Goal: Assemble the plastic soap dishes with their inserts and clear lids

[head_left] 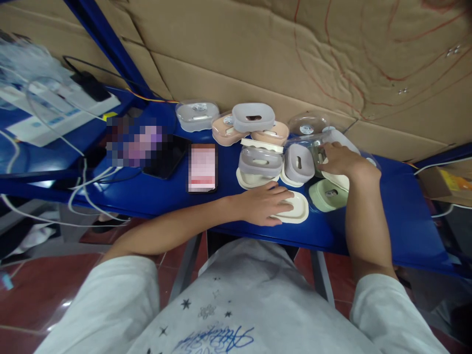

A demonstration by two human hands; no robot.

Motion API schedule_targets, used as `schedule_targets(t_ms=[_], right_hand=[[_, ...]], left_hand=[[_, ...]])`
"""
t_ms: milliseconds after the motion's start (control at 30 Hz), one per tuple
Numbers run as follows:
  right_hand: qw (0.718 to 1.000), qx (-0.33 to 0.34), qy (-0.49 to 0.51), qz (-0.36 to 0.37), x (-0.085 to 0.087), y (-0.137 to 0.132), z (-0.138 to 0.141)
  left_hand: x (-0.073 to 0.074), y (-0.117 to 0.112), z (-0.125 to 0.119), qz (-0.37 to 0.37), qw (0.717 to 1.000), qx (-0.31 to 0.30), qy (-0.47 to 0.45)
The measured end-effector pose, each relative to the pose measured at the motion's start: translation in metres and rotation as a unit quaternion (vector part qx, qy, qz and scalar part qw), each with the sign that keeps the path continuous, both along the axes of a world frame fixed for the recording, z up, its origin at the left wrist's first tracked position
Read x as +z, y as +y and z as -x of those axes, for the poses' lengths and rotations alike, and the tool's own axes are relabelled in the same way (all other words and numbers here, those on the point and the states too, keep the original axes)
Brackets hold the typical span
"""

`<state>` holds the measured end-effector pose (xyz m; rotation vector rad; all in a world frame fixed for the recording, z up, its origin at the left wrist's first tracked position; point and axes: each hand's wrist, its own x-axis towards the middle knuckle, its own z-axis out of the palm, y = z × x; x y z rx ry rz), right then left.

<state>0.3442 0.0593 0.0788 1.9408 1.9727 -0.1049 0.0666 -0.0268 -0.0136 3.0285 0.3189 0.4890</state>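
While the left hand lies palm down with its fingers a little spread over the left part of a cream lid near the front edge of the worktop, the right hand reaches farther away and to the right, among the containers. Its fingers are bent downward, and one cannot tell whether they pinch something. Just below this hand, a cream piece is partly visible, and nearer stands a green box, to the right of the lid.

To the left of the right hand, a grey box with a slot is leaning, and beside it a second grey box sits over a cream tray. Behind these are two peach boxes, and a pale grey box rests above them. At the far side, one more grey box stands at left, and a transparent cover at right.

Farther left lie a phone with blurred screen and a dark flat device. Brown cardboard closes the far side.
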Motion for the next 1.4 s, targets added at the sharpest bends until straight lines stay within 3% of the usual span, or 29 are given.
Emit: schedule_targets(t_ms=[200,367,500,633,867,1100,1400], right_hand=[[0.999,-0.022,-0.029,-0.039,-0.014,0.002,0.017],[0.998,0.001,-0.019,-0.065,-0.02,0.006,0.016],[0.998,0.029,-0.008,-0.061,-0.013,0.01,-0.003],[0.995,0.057,0.07,-0.037,-0.003,0.014,-0.017],[0.997,0.036,0.011,-0.066,0.006,0.006,0.001],[0.998,-0.048,-0.044,0.025,-0.004,-0.002,0.024],[0.998,-0.043,-0.013,0.036,-0.009,-0.002,0.031]], left_hand=[[-0.003,0.01,0.002,-0.014,1.0,0.02,0.003],[-0.004,0.011,0.002,-0.011,1.0,0.022,0.015],[-0.002,0.011,0.003,-0.007,0.999,0.025,0.023],[-0.003,0.012,0.003,-0.001,1.0,0.021,0.001],[-0.006,0.013,0.003,-0.004,1.0,0.016,-0.015],[-0.005,0.013,0.003,0.002,1.0,0.021,0.004],[-0.004,0.013,0.002,-0.003,0.999,0.023,0.028]])
